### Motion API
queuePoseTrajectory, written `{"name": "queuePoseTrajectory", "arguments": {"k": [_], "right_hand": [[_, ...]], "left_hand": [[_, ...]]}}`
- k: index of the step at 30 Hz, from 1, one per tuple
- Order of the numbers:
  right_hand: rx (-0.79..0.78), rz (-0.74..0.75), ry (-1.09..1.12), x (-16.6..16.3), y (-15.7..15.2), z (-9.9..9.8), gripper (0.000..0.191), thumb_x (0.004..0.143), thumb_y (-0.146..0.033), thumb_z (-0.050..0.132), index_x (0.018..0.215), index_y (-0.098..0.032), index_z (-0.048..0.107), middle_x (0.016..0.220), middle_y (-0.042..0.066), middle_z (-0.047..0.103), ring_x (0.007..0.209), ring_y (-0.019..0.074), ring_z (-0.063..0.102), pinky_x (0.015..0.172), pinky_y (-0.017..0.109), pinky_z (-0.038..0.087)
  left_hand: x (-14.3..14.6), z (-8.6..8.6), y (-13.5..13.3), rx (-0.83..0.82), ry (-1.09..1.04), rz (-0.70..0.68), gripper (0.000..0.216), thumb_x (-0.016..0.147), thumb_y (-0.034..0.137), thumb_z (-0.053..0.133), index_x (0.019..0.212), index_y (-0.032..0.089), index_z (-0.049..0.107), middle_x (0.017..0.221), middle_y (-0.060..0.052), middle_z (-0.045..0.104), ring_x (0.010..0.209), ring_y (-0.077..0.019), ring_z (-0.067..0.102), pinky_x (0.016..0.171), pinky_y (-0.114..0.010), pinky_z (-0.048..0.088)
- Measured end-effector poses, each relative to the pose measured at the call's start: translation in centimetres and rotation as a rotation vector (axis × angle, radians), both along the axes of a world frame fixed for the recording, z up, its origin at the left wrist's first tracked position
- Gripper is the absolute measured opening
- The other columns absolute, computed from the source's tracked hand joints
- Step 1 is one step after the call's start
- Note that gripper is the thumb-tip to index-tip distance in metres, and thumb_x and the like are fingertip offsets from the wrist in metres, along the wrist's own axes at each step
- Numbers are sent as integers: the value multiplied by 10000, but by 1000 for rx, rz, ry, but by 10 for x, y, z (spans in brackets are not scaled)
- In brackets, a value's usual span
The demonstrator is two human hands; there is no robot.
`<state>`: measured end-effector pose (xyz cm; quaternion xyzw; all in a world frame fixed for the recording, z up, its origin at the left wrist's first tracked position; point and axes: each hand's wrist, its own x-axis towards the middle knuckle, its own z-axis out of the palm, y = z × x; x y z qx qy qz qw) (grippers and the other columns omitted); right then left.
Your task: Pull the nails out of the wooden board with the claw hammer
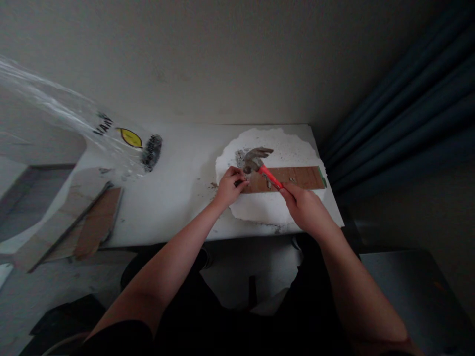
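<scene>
My right hand (pixel 304 205) is closed round the red handle of a claw hammer (pixel 260 163), whose grey head hangs over the left end of a brown wooden board (pixel 297 178). The board lies across a round white foam-like slab (pixel 274 207) on the white table (pixel 178 193). At the board's left end my left hand (pixel 230 184) pinches a small dark thing, too small to name, just under the hammer head. Grey crumbs lie around that spot.
A clear plastic bag (pixel 92 133) with a yellow label hangs over the table's left side. Brown board pieces (pixel 94 222) lie at the table's left front corner. A dark curtain (pixel 401 123) hangs at the right. My legs in dark clothes are below the table edge.
</scene>
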<state>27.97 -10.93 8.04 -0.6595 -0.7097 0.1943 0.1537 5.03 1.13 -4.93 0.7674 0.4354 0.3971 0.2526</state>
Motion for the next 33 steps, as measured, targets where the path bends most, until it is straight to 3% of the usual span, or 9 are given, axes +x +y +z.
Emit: {"name": "queuePoseTrajectory", "arguments": {"k": [4, 8, 13, 16, 19, 22, 25, 29, 33], "right_hand": [[2, 7, -17, -1, -1, 2, 407, 1052, -395, 353, 1140, -197, 697, 933, 112, 755, 790, 250, 683, 649, 309, 392], [29, -38, -7, 0, -3, 2, 428, 1058, -418, 331, 1197, -202, 674, 887, 98, 752, 746, 240, 681, 637, 305, 402], [-37, 33, -107, -2, -2, -3, 426, 1057, -398, 350, 1225, -201, 688, 980, 125, 763, 845, 272, 702, 687, 321, 430], [8, -15, -68, 1, -4, 0, 439, 1054, -407, 348, 1267, -199, 669, 982, 124, 761, 859, 274, 703, 694, 320, 440], [35, -42, -26, 5, -7, 5, 438, 1049, -415, 354, 1274, -205, 666, 935, 109, 757, 832, 266, 699, 683, 315, 435], [20, -34, -5, 7, -8, 5, 435, 1046, -417, 361, 1281, -211, 664, 886, 94, 749, 808, 262, 693, 676, 315, 428], [12, -19, 7, 6, -9, 2, 445, 1045, -428, 356, 1285, -211, 662, 881, 95, 747, 810, 264, 693, 672, 316, 427], [-2, -16, -26, 2, -8, -6, 453, 1049, -436, 342, 1268, -210, 668, 886, 103, 749, 798, 267, 694, 665, 319, 428], [-64, 9, -92, -5, -4, -19, 432, 1056, -412, 345, 1240, -216, 684, 939, 118, 760, 834, 269, 701, 687, 321, 434]], "left_hand": [[-1, 0, 0, 6, -14, -3, 116, 848, 258, 702, 768, 183, 666, 1018, -62, 598, 995, -209, 599, 926, -394, 507], [-1, 1, -1, 7, -12, -23, 133, 854, 275, 696, 762, 187, 659, 983, -52, 598, 970, -205, 602, 923, -395, 507], [-1, 0, 1, -32, 46, -5, 101, 835, 241, 701, 760, 184, 666, 1016, -61, 608, 992, -212, 606, 932, -400, 509], [-1, -1, 2, -25, 52, -23, 126, 834, 269, 707, 753, 185, 660, 988, -57, 601, 981, -212, 608, 940, -406, 508], [-2, 2, 1, -33, 21, -26, 167, 775, 299, 767, 874, 191, 686, 1049, -62, 600, 1000, -211, 609, 936, -397, 515], [-5, 10, 0, -95, -23, -9, 433, 716, 289, 792, 1111, 192, 644, 1122, -69, 606, 939, -185, 618, 815, -336, 543], [-10, 16, 3, -154, -106, 77, 379, 798, 220, 664, 1170, 194, 594, 1113, -70, 640, 882, -150, 628, 712, -269, 522], [-14, 18, 10, -171, -174, 236, 342, 814, 112, 544, 1139, 204, 597, 1120, -69, 669, 890, -145, 641, 704, -262, 511], [-16, 20, 12, -181, -188, 277, 345, 816, 98, 511, 1133, 207, 592, 1100, -64, 676, 889, -151, 646, 687, -264, 502]]}}
